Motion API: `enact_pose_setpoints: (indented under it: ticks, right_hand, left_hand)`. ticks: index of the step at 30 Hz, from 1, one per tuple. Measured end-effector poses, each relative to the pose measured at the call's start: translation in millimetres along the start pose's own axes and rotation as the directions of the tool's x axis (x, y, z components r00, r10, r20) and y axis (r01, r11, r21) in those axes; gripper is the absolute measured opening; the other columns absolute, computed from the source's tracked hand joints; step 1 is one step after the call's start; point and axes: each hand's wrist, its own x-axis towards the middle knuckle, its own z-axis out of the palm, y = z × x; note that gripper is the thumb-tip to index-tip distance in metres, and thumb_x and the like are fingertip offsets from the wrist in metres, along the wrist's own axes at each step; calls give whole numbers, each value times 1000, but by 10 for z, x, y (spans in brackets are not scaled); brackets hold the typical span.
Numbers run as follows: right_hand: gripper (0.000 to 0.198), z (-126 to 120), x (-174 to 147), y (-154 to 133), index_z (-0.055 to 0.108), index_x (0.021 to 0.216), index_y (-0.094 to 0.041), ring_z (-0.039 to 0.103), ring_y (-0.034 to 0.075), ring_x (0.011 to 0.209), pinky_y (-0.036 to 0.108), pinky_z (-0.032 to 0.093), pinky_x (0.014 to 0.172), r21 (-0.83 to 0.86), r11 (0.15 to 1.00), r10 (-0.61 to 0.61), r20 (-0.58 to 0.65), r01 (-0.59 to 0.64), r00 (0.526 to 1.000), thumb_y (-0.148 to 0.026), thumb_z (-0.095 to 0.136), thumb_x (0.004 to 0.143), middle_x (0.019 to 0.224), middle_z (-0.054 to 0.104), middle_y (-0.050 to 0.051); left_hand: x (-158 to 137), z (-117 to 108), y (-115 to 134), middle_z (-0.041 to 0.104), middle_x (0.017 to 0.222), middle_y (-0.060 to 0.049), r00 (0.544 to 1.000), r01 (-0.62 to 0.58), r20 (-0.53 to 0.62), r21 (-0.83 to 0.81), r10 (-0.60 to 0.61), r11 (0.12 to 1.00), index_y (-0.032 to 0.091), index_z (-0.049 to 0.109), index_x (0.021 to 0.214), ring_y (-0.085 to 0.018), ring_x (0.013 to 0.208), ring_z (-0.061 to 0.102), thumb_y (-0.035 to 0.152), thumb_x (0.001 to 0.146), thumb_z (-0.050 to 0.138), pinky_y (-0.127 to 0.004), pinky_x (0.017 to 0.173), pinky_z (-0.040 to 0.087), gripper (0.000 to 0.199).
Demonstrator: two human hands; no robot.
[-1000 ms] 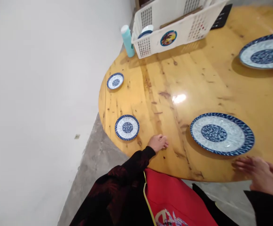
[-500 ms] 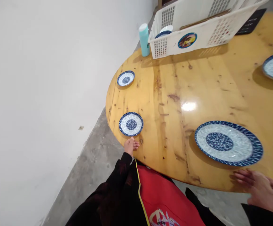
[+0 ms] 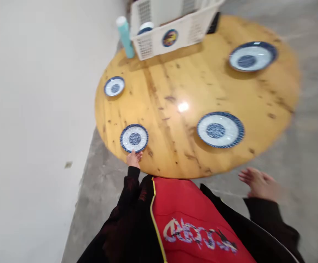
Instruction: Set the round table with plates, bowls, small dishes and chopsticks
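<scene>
The left hand [image 3: 134,159] has its thumb at the near rim of a small round blue-and-white plate [image 3: 134,138], fingers loosely curled; whether they grip it I cannot tell. The blurred right hand [image 3: 259,184], empty, fingers slightly parted, is off the edge of a rounded yellow wooden table [image 3: 172,153]. A white wall [image 3: 38,91] and grey floor [image 3: 101,182] show at left; the table bears a second small plate [image 3: 114,87], light-blue cylindrical bottle [image 3: 126,38], white plastic basket [image 3: 154,45] and two larger plates [image 3: 215,130]. A second ago, the left hand lay right of its plate.

Blue-rimmed white plate [image 3: 135,138], blue-patterned centre.
</scene>
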Motion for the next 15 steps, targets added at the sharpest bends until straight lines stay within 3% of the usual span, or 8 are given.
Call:
enact_pose_setpoints:
  ticks: [3, 10, 15]
  right_hand:
    - [28, 140, -11, -29, 63, 70, -21, 62, 16, 50, 26, 51, 45, 171, 976, 139, -21, -133, 990, -44, 68, 54, 63, 65, 4]
    - [30, 354, -190, -16, 63, 72, -18, 60, 13, 47, 20, 46, 41, 258, 953, 170, -31, -156, 985, -44, 72, 60, 62, 67, 3]
    - [32, 527, -494, 31, 64, 68, -18, 61, 14, 49, 22, 46, 43, 259, 943, 211, 14, -207, 977, -47, 69, 56, 62, 68, 5]
  left_hand:
    - [78, 37, 77, 69, 64, -2, 1000, 24, 11, 35, -24, 999, 17, 57, 83, -11, 59, 69, 33, 95, 60, -17, 58, 47, 20]
    - [33, 34, 116, 73, 71, -6, 994, 75, 75, 47, -79, 996, 14, 63, 82, -11, 59, 69, 37, 100, 56, -18, 56, 50, 30]
    - [-122, 78, -1, 74, 72, -9, 953, 95, 270, 166, -138, 982, 12, 67, 83, -13, 56, 69, 51, 96, 63, -19, 50, 49, 41]
